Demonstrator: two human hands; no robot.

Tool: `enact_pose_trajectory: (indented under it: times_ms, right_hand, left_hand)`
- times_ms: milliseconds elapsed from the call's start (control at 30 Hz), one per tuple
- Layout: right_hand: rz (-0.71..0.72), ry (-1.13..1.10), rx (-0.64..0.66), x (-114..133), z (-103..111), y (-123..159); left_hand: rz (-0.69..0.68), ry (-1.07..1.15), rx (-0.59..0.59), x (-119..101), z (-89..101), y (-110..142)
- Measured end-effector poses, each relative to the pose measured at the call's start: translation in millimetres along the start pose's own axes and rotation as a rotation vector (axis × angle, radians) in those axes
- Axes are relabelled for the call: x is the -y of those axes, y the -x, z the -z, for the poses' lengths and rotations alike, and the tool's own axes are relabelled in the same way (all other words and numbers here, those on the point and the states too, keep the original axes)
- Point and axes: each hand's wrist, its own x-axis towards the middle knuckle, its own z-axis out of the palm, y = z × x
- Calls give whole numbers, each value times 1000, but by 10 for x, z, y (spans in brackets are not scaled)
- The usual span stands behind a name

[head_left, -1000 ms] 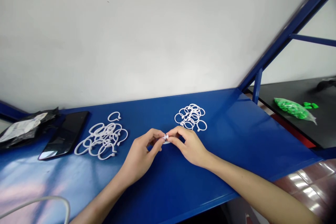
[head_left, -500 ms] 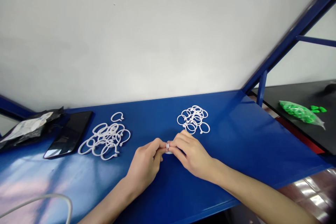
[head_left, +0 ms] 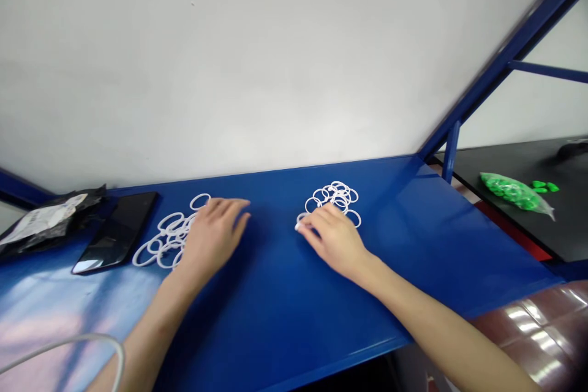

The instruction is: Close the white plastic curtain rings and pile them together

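Clear plastic makes up the bag beyond the right edge of the tabletop; it is filled with green pieces, and a few loose green pieces lie just beside it on a black surface. Towards the tabletop's far left corner sits a black package with a white label, its contents hidden. Just right of it lies a dark flat device.

The right grip is pinched, thumb against fingers, around a white ring, which projects from the fingertips at the near-left side of the right pile of rings, towards the far edge. The left grip has its thumb spread away from stretched fingers, nothing visible between the tips. It covers the right side of the left pile of rings; whether it touches them cannot be told. A white cable curves near the near left corner.
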Motion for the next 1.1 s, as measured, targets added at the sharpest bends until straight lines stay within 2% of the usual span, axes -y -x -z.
enact_pose_trajectory:
  times_ms: [67,133,167,233,333,500,567,633,700,800,867,1000,1100]
  right_hand:
    - [-141,156,1,-154,106,-41]
    - [-273,308,21,-299,215,-70]
    - [-318,356,35,-356,261,-79]
    - [-369,395,73,-429,324,-88]
    - [-382,350,115,-443,350,-95]
    - [-305,238,-31,-307,272,-104]
    - [-205,131,-64,-194,196,-79]
    - [-86,-15,-40,-51,101,-27]
    - [-8,-181,30,95,7,38]
    - [-67,-401,159,238,-80,111]
    - [-145,-519,188,262,-88,120]
    - [-260,-654,150,240,-37,81]
    - [-296,-719,149,244,-11,67]
  left_hand:
    - [261,-186,50,184,-12,-30]
    - [411,-252,148,288,-37,-31]
    - [444,-256,190,315,-51,-25]
    - [459,-257,221,335,-74,-12]
    - [419,-265,174,338,-79,4]
    - [302,-220,119,259,-39,-12]
    - [209,-109,41,133,-10,-20]
    - [104,116,7,-56,31,-10]
    - [45,429,96,-276,81,24]
    - [94,817,301,-553,140,96]
    - [167,993,363,-654,154,132]
    - [293,1218,343,-677,145,139]
    - [343,1228,298,-639,130,117]
